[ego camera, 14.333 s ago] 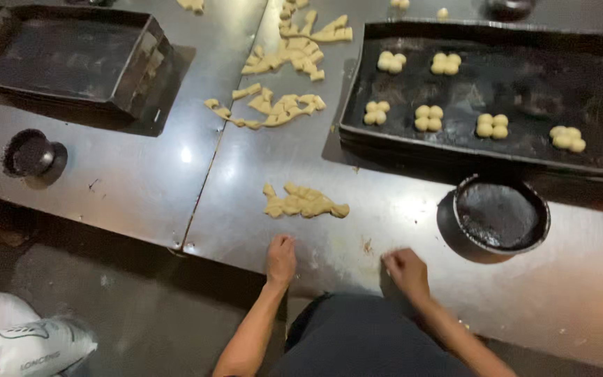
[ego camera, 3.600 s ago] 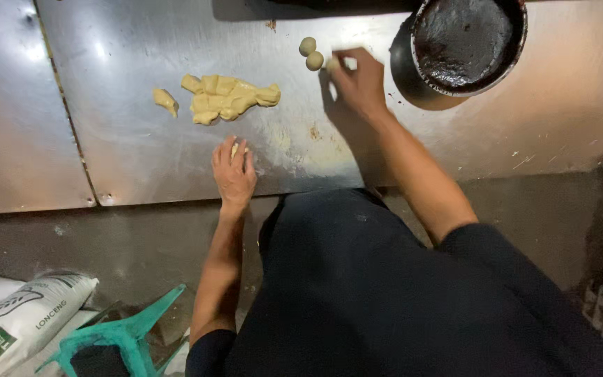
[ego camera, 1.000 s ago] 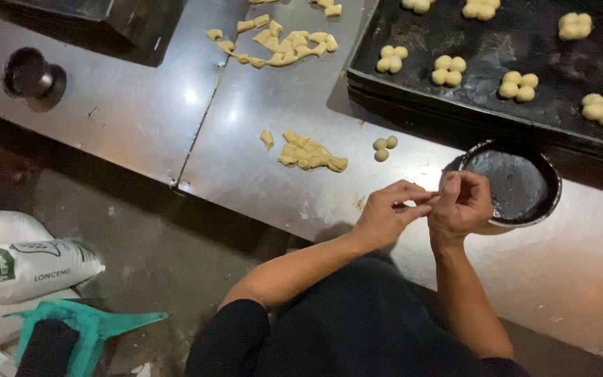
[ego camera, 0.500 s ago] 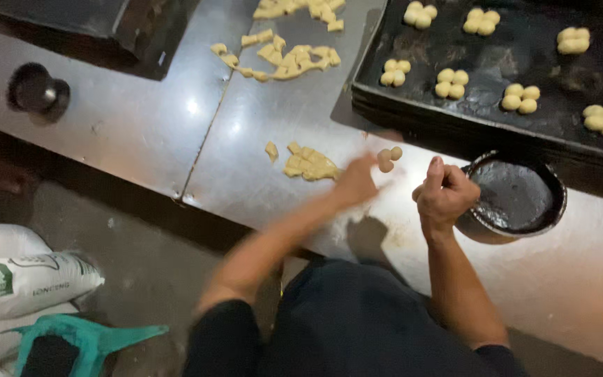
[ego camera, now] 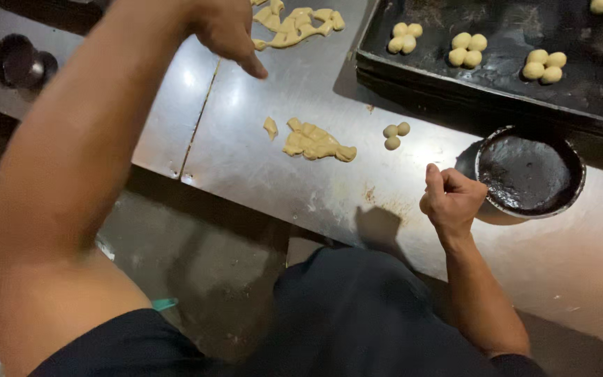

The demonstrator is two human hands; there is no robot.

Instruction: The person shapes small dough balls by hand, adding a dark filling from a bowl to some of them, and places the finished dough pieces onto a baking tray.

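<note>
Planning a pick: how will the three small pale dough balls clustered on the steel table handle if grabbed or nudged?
The three small pale dough balls look soft, so a pinch would probably dent them. Being round, a loose one could roll on the smooth steel table. They touch each other, so they may stick and move together.

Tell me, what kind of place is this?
Most likely a bakery or pastry kitchen: cut dough pieces lie on a steel worktable, and clusters of small dough balls sit on a big dark baking tray beside a round greased pan.

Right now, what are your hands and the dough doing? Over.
Left hand open, reaching over far dough strips. Right hand fisted, contents unseen. Three dough balls on table. Nothing blocking.
</note>
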